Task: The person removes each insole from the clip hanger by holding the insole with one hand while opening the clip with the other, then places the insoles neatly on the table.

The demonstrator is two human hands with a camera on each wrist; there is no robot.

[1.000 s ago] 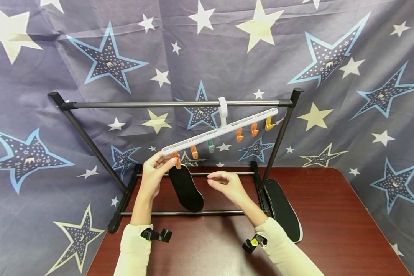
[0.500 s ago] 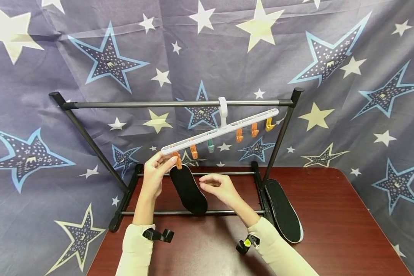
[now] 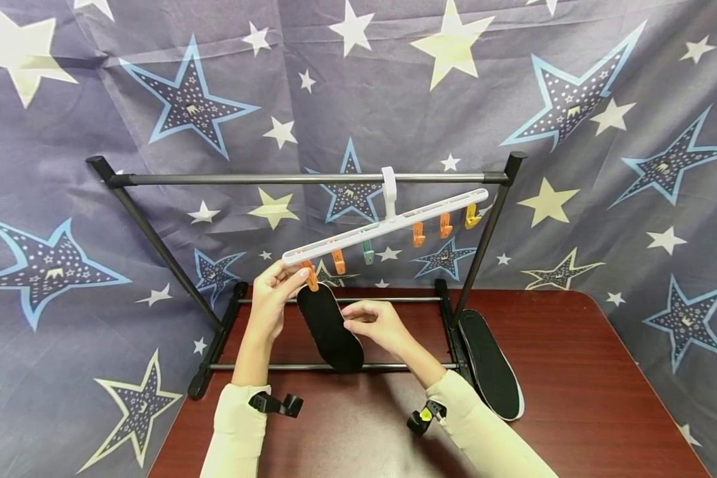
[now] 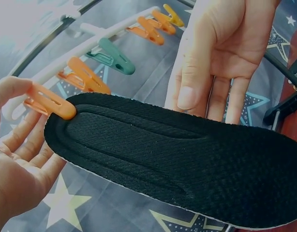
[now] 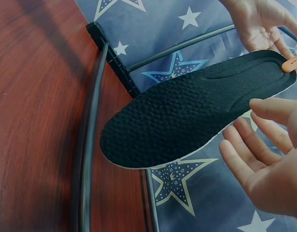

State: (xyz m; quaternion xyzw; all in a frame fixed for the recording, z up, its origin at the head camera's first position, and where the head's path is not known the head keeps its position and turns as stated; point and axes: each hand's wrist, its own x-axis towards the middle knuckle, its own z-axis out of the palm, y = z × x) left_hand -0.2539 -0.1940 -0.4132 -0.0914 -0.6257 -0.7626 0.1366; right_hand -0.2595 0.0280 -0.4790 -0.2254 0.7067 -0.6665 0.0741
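A black insole [image 3: 330, 328] hangs tilted, its heel end in the end orange clip [image 4: 59, 104] of a white hanger [image 3: 388, 226]. My left hand [image 3: 269, 299] pinches that clip between thumb and fingers, as the left wrist view shows. Beside the insole's right edge is my right hand [image 3: 379, 325], fingers mostly straight. In the right wrist view its thumb [image 5: 272, 108] lies at the insole's edge and the other fingers sit below and partly behind it; firm contact cannot be made out. The hanger slopes down to the left from its hook.
A black rack [image 3: 245, 179] bears the hanger on its top bar. More clips, orange, a green one [image 3: 367, 252] and a yellow one [image 3: 472, 216], hang along the hanger. A second insole [image 3: 491, 365] lies on the brown table [image 3: 573, 372] by the rack's right foot. Behind stands a starry cloth.
My right hand has moved left to the insole's edge. The insole's lower end has swung slightly right. My left hand keeps its pinch on the clip.
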